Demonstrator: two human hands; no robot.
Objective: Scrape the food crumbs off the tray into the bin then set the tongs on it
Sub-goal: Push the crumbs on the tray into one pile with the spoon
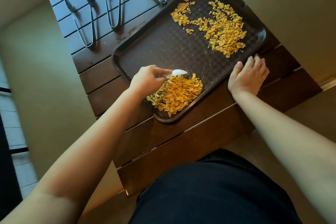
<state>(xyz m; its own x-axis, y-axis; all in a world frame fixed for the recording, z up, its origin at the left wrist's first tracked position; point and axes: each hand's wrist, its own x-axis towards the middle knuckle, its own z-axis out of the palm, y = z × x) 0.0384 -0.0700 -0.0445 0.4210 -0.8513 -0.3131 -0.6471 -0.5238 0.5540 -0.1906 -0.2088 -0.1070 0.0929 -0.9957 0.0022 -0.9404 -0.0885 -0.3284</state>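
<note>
Just beside left-hand fingers [160,75], crumbs [177,94] on tray [163,45]

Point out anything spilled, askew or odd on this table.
Yellow crumbs lie in two patches on the tray: a gathered pile at the near corner by the left hand, and a looser scatter at the far right. The tray sits skewed to the table's slats. No bin is in view.

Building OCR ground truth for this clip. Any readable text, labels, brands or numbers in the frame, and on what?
None readable.
Tray: only a checker texture, no lettering.
Tongs on the slatted table: bare metal, no stamp or brand shows.
White scraper held in the left hand: blurred, no marks visible.
</note>
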